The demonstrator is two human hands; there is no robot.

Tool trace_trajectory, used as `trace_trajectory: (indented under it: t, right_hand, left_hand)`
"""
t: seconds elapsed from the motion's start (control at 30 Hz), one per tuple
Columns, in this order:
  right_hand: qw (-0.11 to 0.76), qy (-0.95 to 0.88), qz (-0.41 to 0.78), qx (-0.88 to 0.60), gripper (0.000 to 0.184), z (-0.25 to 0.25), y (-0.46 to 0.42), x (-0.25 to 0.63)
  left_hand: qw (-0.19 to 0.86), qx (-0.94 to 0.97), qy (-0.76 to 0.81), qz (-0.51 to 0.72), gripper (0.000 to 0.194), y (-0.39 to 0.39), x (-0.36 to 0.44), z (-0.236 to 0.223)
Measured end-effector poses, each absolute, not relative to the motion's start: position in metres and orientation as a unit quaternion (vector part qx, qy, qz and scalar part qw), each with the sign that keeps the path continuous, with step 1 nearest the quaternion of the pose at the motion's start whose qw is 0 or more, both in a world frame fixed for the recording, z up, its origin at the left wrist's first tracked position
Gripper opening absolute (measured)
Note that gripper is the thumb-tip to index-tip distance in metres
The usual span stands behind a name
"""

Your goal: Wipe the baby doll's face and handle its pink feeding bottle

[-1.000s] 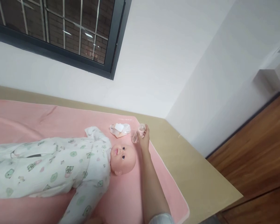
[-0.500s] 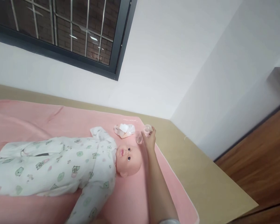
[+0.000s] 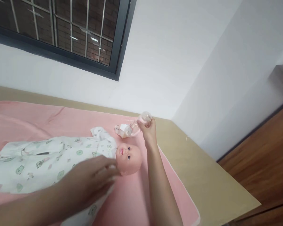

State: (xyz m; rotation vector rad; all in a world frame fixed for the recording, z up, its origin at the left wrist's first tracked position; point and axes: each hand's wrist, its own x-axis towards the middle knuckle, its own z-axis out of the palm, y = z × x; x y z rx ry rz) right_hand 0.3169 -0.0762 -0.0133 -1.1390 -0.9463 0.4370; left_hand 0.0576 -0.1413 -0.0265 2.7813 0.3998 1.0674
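A baby doll in a white printed sleepsuit lies on its back on a pink blanket, head to the right. My right hand is closed round a small clear baby bottle, lifted just above the blanket's far corner, past the doll's head. My left hand reaches in from the lower left, blurred, with fingers stretched out over the doll's shoulder and chest, close to its chin. It holds nothing.
A crumpled white and pink wipe packet lies on the blanket next to the bottle. The blanket covers a tan table set against a white wall under a barred window. Wooden floor lies to the right.
My right hand has lifted the bottle off the blanket. My left hand has come into view from the lower left and moved over the doll's chest.
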Motion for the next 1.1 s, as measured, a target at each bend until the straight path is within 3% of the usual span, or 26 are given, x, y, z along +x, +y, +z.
trace_trajectory:
  t: [0.1,0.2,0.33,0.5,0.63,0.87,1.1]
  right_hand:
    - [0.712,-0.463,0.235,-0.474,0.055,0.002,-0.092,0.269]
    - [0.703,-0.486,0.296,-0.426,0.051,0.009,-0.107,0.221]
    - [0.682,-0.505,0.373,-0.375,0.059,0.008,-0.12,0.18]
    - [0.665,-0.509,0.394,-0.378,0.06,0.004,-0.124,0.17]
    - [0.687,-0.498,0.382,-0.367,0.054,0.007,-0.12,0.177]
    - [0.733,-0.466,0.291,-0.401,0.062,0.018,-0.115,0.224]
    - [0.623,-0.525,0.377,-0.441,0.076,0.01,-0.093,0.234]
  left_hand:
    - [-0.027,0.887,0.208,0.412,0.028,-0.11,0.048,-0.018]
    - [-0.068,0.867,0.285,0.403,0.044,-0.089,0.039,-0.012]
    - [0.022,0.85,0.383,0.361,0.059,-0.085,0.034,0.001]
    - [0.116,0.834,0.411,0.35,0.061,-0.089,0.035,0.01]
    - [0.098,0.836,0.415,0.345,0.067,-0.08,0.035,0.006]
    - [0.083,0.819,0.449,0.347,0.074,-0.055,0.027,0.006]
    - [0.091,0.827,0.421,0.362,0.062,-0.044,0.029,0.0]
